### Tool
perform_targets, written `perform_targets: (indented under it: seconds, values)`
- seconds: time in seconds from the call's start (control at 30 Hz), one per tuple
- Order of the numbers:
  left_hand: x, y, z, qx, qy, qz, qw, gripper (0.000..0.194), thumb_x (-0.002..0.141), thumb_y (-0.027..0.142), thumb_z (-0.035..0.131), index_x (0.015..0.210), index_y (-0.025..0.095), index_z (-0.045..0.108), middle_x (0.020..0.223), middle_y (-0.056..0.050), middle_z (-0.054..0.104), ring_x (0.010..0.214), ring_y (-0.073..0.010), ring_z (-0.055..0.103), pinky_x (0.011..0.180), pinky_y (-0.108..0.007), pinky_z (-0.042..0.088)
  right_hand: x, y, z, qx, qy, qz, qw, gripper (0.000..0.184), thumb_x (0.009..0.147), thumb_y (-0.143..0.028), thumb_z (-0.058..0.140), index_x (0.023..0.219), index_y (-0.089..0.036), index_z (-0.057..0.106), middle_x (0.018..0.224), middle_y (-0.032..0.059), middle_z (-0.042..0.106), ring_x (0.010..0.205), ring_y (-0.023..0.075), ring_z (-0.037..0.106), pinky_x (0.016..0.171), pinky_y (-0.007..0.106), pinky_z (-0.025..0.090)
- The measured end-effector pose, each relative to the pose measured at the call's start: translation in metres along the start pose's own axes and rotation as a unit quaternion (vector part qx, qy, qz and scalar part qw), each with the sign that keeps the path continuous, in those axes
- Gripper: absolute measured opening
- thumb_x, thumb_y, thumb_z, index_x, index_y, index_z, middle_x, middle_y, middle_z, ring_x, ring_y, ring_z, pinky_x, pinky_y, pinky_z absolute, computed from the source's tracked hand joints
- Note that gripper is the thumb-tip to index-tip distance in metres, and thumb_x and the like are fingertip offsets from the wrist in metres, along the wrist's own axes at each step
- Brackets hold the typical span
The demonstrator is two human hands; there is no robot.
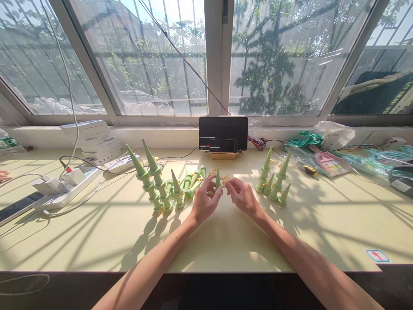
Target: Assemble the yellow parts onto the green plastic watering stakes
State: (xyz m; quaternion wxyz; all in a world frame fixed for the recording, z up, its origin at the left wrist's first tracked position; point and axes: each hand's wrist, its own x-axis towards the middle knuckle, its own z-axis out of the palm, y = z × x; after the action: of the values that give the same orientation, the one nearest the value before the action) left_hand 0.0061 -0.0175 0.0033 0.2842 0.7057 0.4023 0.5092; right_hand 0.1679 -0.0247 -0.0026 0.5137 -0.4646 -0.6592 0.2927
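Note:
My left hand (206, 197) is closed round the base of a green cone-shaped piece (218, 174), which points upward. Close beside it, my right hand (241, 193) pinches a small yellowish piece (225, 182) against the cone's side; its exact shape is partly hidden by the fingers. To the left stand tall stacks of green ringed pieces with pointed tops (151, 172) and a shorter cone (176, 185). Several loose green tube pieces (192, 183) lie just left of my left hand. On the right, more pointed green stacks (277, 183) stand in a group.
A dark tablet (223, 129) leans at the back on a small cardboard stand. White boxes (88, 140) and a power strip with plugs (72, 187) are on the left. Plastic bags (332, 161) and a yellow-black tool (310, 170) lie at the right. Part of another person's hand (4, 175) shows far left.

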Motion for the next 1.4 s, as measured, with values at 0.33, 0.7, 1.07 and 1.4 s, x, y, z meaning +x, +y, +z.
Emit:
perform_targets:
  seconds: [0.33, 0.7, 1.07, 1.4]
  values:
    - [0.0006, -0.0006, 0.0002, -0.004, 0.002, 0.005, 1.0, 0.039, 0.087, 0.033, 0.061, 0.123, 0.018, 0.056, 0.081, -0.001, 0.06, 0.069, -0.0128, 0.062, 0.056, -0.022, 0.054, 0.0005, 0.0047, 0.0016, 0.028, -0.013, -0.029, 0.999, 0.029, 0.094, -0.047, 0.053, 0.088, -0.019, 0.058, 0.07, -0.0002, 0.058, 0.049, 0.0098, 0.051, 0.048, 0.023, 0.041]
    - [-0.0002, -0.0031, -0.0009, 0.01, -0.013, 0.012, 1.0, 0.04, 0.088, 0.035, 0.06, 0.125, 0.018, 0.056, 0.083, -0.002, 0.06, 0.07, -0.0126, 0.063, 0.057, -0.021, 0.055, 0.0007, 0.0011, 0.0015, -0.01, -0.008, -0.001, 1.0, 0.047, 0.097, -0.056, 0.044, 0.066, -0.021, 0.053, 0.048, -0.0035, 0.048, 0.046, 0.0116, 0.045, 0.049, 0.025, 0.038]
    - [0.0007, -0.0017, -0.0001, 0.005, 0.0, 0.007, 1.0, 0.04, 0.087, 0.033, 0.06, 0.124, 0.018, 0.056, 0.08, -0.001, 0.059, 0.067, -0.0115, 0.06, 0.055, -0.02, 0.053, 0.0007, 0.004, 0.0021, 0.022, -0.009, -0.022, 0.999, 0.029, 0.093, -0.048, 0.053, 0.094, -0.019, 0.058, 0.079, 0.0026, 0.063, 0.05, 0.01, 0.051, 0.047, 0.023, 0.04]
    - [-0.0001, -0.0017, -0.0003, 0.008, -0.014, 0.007, 1.0, 0.041, 0.088, 0.033, 0.06, 0.125, 0.017, 0.055, 0.082, -0.002, 0.061, 0.069, -0.0125, 0.061, 0.056, -0.021, 0.054, 0.0003, -0.0004, 0.0024, 0.015, -0.023, -0.011, 1.0, 0.034, 0.096, -0.049, 0.049, 0.078, -0.02, 0.054, 0.057, -0.0037, 0.049, 0.048, 0.0108, 0.046, 0.05, 0.024, 0.039]
